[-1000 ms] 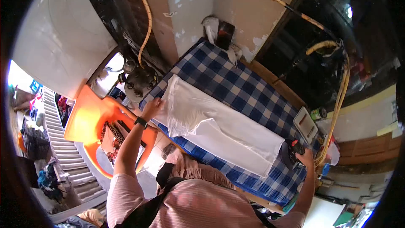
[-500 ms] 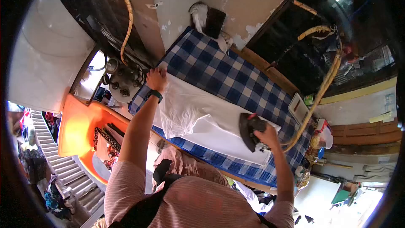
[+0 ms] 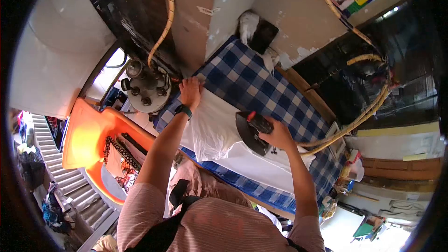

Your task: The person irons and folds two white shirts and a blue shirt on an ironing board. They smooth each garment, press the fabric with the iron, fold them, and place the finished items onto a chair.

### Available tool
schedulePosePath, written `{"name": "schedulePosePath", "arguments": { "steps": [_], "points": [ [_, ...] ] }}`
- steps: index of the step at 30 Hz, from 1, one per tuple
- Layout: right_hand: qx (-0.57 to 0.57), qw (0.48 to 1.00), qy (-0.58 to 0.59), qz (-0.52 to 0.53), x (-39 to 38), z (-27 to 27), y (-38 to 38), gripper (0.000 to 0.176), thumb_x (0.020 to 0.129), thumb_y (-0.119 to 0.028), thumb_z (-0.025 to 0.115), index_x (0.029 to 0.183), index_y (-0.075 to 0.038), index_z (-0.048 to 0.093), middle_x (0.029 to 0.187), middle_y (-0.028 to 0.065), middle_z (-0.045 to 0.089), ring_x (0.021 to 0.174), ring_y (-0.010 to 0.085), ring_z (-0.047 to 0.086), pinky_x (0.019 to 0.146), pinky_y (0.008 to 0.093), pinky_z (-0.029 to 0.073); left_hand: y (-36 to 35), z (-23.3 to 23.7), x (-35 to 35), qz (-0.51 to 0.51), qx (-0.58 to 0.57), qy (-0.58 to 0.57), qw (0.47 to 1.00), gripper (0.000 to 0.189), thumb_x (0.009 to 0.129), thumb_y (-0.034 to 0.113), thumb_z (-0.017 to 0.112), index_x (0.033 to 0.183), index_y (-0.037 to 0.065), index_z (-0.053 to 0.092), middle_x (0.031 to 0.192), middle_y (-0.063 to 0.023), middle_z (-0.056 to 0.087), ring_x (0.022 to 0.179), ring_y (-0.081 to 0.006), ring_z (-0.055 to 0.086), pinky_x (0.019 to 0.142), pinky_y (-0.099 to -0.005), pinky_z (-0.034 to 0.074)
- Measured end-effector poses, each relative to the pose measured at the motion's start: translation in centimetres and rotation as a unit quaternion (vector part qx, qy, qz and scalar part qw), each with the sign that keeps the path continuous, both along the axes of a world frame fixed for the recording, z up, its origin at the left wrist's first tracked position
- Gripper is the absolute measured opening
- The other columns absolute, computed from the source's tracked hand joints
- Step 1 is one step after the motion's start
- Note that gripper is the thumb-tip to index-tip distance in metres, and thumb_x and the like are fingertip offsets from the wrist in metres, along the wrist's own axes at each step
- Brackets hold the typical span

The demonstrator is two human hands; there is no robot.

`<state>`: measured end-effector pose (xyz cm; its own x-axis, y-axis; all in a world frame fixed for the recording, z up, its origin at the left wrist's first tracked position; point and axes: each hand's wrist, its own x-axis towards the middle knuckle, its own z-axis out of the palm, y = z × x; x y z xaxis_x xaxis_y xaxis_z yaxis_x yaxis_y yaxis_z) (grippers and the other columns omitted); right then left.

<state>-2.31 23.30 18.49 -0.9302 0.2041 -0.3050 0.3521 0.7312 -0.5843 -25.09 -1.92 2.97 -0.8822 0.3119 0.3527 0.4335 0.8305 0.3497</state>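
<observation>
A white garment [image 3: 212, 128] lies over the blue checked cloth [image 3: 261, 77] that covers the long board. At the garment's far left end rests my left hand [image 3: 191, 92]; its fingers are bent on the fabric edge, and whether they pinch it is too small to tell. My right hand [image 3: 276, 134] is wrapped round the handle of a dark iron [image 3: 249, 133] with a red part on top. The iron sits on the middle of the garment, its curved edge toward my left hand. Beside it, the fabric near my left forearm is bunched and wrinkled.
An orange tub [image 3: 88, 133] holding folded cloth stands at the left, below a round metal boiler [image 3: 148, 86] with valves. A yellowish hose [image 3: 368, 116] runs from the iron's side to the right. A dark pad [image 3: 263, 36] rests against the wall at the board's far end.
My right hand has moved the iron leftward along the garment, closer to my left hand. The camera view has shifted. My left hand stays at the garment's far left end.
</observation>
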Motion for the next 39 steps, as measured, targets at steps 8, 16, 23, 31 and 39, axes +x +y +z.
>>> {"name": "schedulePosePath", "arguments": {
  "steps": [8,16,23,31,39],
  "points": [
    [0.039,0.971,-0.034,0.233,-14.5,-1.4,-9.2,0.057,0.066,-0.035,0.073,0.114,-0.006,0.064,0.092,0.0201,0.068,0.088,0.0346,0.067,0.08,0.042,0.053,-9.3,2.8,11.7,0.022,0.043,-0.249,0.967,0.026,0.092,0.029,0.053,0.09,0.003,0.056,0.08,-0.0166,0.058,0.071,-0.0377,0.06,0.062,-0.0444,0.048],
    [0.022,0.955,0.004,0.295,-17.6,-2.0,-13.8,0.041,0.066,-0.033,0.072,0.096,-0.005,0.069,0.089,0.0205,0.068,0.085,0.0366,0.066,0.077,0.0443,0.053,-9.2,2.2,23.4,0.05,0.217,-0.253,0.942,0.03,0.088,0.029,0.063,0.081,0.001,0.054,0.077,-0.0191,0.052,0.079,-0.0424,0.056,0.066,-0.0478,0.044],
    [-0.001,0.991,0.034,0.132,-10.0,-2.6,-5.9,0.051,0.067,-0.029,0.072,0.108,0.0,0.062,0.087,0.0203,0.069,0.076,0.0343,0.068,0.073,0.0409,0.053,-12.0,-0.7,25.7,0.09,0.327,-0.406,0.848,0.027,0.088,0.019,0.064,0.096,0.001,0.045,0.068,-0.0146,0.058,0.058,-0.0252,0.06,0.054,-0.0377,0.046],
    [-0.01,0.983,-0.135,-0.127,0.1,-0.5,3.6,0.044,0.072,-0.026,0.071,0.107,-0.001,0.063,0.077,0.0132,0.066,0.062,0.0241,0.063,0.067,0.0339,0.052,-12.3,2.6,23.8,-0.003,0.307,-0.199,0.93,0.021,0.086,0.01,0.061,0.101,0.003,0.047,0.083,-0.0153,0.057,0.074,-0.031,0.056,0.065,-0.0367,0.046],
    [0.219,0.809,0.339,0.428,2.8,-8.5,-9.0,0.021,0.075,-0.016,0.068,0.094,-0.011,0.063,0.107,0.0068,0.059,0.11,0.0321,0.049,0.093,0.0465,0.04,-3.5,4.9,13.2,-0.245,0.297,-0.108,0.917,0.023,0.088,0.012,0.062,0.11,0.004,0.059,0.111,-0.0127,0.063,0.107,-0.028,0.058,0.093,-0.0344,0.045]
  ]
}}
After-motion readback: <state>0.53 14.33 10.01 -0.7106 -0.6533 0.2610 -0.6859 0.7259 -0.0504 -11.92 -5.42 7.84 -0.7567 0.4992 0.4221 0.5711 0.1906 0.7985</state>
